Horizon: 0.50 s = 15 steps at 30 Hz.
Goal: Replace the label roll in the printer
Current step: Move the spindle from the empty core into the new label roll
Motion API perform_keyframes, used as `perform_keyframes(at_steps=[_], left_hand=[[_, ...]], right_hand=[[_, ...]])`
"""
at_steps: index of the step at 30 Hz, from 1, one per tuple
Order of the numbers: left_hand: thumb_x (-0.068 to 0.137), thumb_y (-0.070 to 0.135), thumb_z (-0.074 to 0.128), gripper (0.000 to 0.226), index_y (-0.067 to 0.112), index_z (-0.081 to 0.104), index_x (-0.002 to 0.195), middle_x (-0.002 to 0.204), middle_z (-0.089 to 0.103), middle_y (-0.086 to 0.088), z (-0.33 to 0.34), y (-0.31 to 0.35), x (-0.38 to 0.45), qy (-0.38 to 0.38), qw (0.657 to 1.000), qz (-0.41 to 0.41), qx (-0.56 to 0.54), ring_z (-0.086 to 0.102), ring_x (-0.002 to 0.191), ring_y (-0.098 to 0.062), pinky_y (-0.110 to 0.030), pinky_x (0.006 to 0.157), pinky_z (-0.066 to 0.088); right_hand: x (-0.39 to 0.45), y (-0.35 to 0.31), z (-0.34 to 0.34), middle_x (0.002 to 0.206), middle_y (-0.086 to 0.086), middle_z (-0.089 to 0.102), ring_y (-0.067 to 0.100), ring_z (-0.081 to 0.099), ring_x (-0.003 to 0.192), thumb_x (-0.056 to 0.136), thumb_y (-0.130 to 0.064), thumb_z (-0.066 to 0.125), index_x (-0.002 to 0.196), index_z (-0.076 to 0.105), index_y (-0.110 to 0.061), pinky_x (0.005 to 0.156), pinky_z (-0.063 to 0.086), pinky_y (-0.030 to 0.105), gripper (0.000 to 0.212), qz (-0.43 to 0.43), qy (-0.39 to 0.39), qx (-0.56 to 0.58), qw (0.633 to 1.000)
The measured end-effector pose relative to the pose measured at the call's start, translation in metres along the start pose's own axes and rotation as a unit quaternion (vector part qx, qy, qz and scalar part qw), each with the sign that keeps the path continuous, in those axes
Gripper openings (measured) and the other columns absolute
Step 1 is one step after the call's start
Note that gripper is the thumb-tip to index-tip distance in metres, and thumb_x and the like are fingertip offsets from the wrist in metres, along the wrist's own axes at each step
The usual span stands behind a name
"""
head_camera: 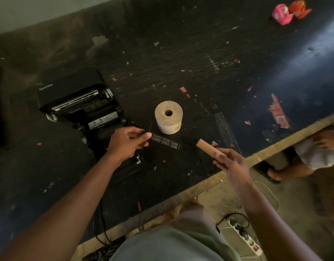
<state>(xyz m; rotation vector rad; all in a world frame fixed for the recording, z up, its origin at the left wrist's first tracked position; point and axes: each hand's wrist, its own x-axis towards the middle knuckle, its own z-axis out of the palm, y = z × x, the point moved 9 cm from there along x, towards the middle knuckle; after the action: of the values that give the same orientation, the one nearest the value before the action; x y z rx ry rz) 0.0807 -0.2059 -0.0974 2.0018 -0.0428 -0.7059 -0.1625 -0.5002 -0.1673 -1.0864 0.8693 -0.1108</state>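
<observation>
The black label printer (83,110) lies on the dark table with its cover swung open and its roll bay showing. A full label roll (169,117) stands on end just right of it. My left hand (127,142) pinches one end of a black spindle rod (166,141), held level above the table in front of the roll. My right hand (230,162) grips an empty brown cardboard core (206,148), whose far end points at the free tip of the spindle, a small gap between them.
The table (181,63) is scuffed and littered with red paper scraps. Pink and orange tape dispensers (290,12) sit at the far right. Another person's leg and sandal (286,170) show beyond the wooden table edge. A power strip (245,238) and cables lie on the floor.
</observation>
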Motion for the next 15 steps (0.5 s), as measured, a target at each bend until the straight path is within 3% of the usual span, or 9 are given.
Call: perform_keyframes(at_steps=[3,6,9,12,15], left_hand=[[0.087,0.032,0.087,0.013,0.031,0.077,0.096,0.079,0.083,0.014,0.038,0.005,0.009,-0.067,0.987,0.01,0.149,0.079,0.073,0.001,-0.024,0.07,0.063],[0.087,0.034,0.086,0.014,0.036,0.073,0.084,0.074,0.081,0.008,0.08,0.0,0.015,-0.119,0.959,-0.001,0.257,0.077,0.067,0.0,-0.032,0.078,0.066],[0.089,0.034,0.085,0.009,0.032,0.077,0.088,0.08,0.081,0.006,0.103,-0.007,0.023,-0.128,0.949,-0.031,0.288,0.078,0.077,-0.007,-0.039,0.086,0.066],[0.089,0.034,0.085,0.018,0.023,0.081,0.102,0.087,0.081,0.002,0.107,-0.015,0.034,-0.113,0.95,-0.071,0.284,0.079,0.087,-0.013,-0.042,0.091,0.065],[0.089,0.04,0.084,0.022,0.02,0.081,0.098,0.092,0.079,0.004,0.108,-0.012,0.04,-0.114,0.93,-0.057,0.345,0.077,0.093,-0.017,-0.042,0.093,0.062]], right_hand=[[-0.001,-0.002,-0.008,0.127,0.014,0.072,0.028,0.068,0.101,0.096,-0.008,0.069,0.117,0.071,-0.004,0.093,0.054,0.043,0.022,-0.008,0.034,-0.014,0.999],[0.0,-0.001,-0.004,0.129,0.01,0.073,0.025,0.069,0.096,0.097,-0.008,0.069,0.119,0.071,-0.002,0.089,0.055,0.039,0.024,-0.014,0.04,-0.018,0.999],[-0.002,-0.001,0.003,0.13,0.003,0.074,0.019,0.07,0.09,0.096,-0.008,0.07,0.119,0.071,-0.002,0.086,0.056,0.037,0.024,-0.021,0.031,-0.017,0.999],[-0.006,0.0,0.003,0.125,0.008,0.074,0.021,0.071,0.09,0.095,-0.009,0.071,0.118,0.072,-0.003,0.087,0.056,0.039,0.024,-0.02,0.038,-0.017,0.999],[-0.009,0.0,0.001,0.12,0.013,0.073,0.021,0.07,0.088,0.096,-0.009,0.07,0.119,0.071,-0.003,0.083,0.057,0.035,0.024,-0.021,0.043,-0.018,0.999]])
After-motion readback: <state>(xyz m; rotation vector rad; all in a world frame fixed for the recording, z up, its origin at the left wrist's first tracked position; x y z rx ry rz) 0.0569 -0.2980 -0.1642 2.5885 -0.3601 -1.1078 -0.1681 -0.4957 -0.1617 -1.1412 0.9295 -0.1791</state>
